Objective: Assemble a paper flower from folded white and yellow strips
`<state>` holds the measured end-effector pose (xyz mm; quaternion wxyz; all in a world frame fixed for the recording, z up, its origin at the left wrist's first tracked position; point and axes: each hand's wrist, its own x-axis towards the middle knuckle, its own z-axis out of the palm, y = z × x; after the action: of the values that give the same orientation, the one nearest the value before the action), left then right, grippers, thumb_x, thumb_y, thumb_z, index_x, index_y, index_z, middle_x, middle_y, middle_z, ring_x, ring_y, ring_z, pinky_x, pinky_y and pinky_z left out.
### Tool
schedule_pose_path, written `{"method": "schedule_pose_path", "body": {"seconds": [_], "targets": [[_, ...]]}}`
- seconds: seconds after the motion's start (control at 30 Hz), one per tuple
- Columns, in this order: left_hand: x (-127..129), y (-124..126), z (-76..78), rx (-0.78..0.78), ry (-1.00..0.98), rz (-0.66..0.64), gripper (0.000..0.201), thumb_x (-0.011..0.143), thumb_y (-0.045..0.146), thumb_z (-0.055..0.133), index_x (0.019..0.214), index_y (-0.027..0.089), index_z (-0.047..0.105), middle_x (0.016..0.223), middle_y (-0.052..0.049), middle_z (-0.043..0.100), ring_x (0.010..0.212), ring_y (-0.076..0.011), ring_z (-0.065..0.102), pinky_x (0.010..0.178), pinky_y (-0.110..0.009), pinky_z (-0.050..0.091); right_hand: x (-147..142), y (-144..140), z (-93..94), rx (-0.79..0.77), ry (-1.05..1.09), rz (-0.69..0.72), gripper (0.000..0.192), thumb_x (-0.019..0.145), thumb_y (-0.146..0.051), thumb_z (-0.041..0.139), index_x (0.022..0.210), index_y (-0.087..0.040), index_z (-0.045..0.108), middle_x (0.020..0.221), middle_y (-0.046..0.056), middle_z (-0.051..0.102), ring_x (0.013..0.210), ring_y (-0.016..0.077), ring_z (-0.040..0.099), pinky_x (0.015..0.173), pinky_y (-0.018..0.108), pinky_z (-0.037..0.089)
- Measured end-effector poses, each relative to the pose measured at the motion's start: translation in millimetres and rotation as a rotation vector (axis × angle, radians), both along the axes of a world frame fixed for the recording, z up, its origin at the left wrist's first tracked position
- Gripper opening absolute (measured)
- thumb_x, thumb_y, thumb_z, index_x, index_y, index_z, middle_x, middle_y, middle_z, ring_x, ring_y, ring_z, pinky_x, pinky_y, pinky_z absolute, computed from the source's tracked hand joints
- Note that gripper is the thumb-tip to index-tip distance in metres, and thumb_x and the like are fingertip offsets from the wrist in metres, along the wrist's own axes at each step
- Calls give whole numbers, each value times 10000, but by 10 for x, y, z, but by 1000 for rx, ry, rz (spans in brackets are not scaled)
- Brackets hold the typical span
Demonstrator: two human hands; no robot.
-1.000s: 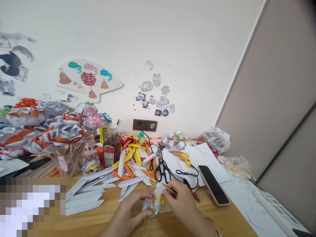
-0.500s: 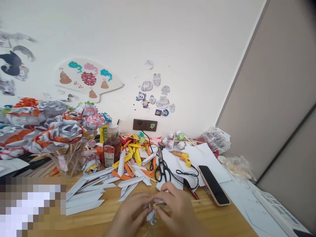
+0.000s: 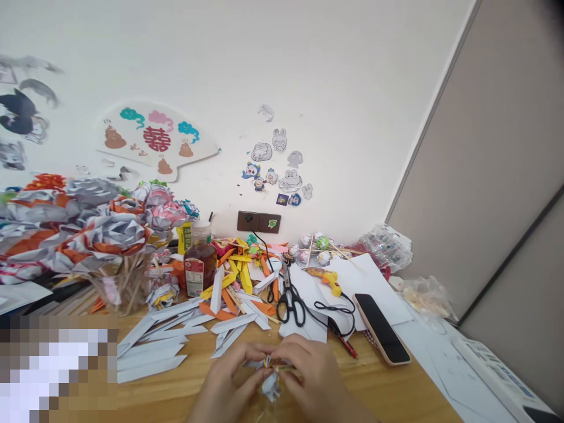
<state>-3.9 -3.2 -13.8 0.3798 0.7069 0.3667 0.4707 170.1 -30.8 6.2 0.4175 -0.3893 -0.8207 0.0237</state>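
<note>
Having closed in together, left hand (image 3: pixel 229 385) and right hand (image 3: pixel 308 376) pinch a crumpled paper ball (image 3: pixel 270 380).

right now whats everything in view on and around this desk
small folded paper piece: one, white with yellow, pinched between both hands at the near edge
wooden desk: one, light brown, under everything
folded paper strips: many, white, left of the hands; orange and yellow ones behind
black-handled scissors: one, mid-desk
smartphone: one, dark screen, pink case, right
yellow glue gun: one, on white sheets
jar with red label: one, brownish contents, back left
paper flowers on sticks: a bunch, grey, orange, pink, far left
wall socket: one, dark
cartoon stickers: several, on the wall
left hand, right hand: two, bare
</note>
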Motion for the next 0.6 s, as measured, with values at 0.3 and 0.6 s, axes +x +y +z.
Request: {"method": "schedule_pose_path", "body": {"seconds": [0.3, 0.6], "targets": [[5, 68, 88, -19, -31, -33, 155, 654, 232, 712, 595, 212, 571, 705, -13, 627, 735, -228, 592, 713, -304, 431, -6, -14, 25, -198, 101, -25, 203, 676, -58, 613, 806, -175, 718, 729, 26, 728, 661, 156, 655, 609, 203, 426], [87, 75, 103, -429, 20, -341, 487, 501, 603, 759, 602, 181, 538, 621, 11, 570, 594, -157, 488, 568, -260, 365, 83, -26, 161, -661, 121, -79, 116, 637, -262, 784, 702, -195, 716, 637, -48, 619, 653, 125, 558, 561, 183, 342]]}}
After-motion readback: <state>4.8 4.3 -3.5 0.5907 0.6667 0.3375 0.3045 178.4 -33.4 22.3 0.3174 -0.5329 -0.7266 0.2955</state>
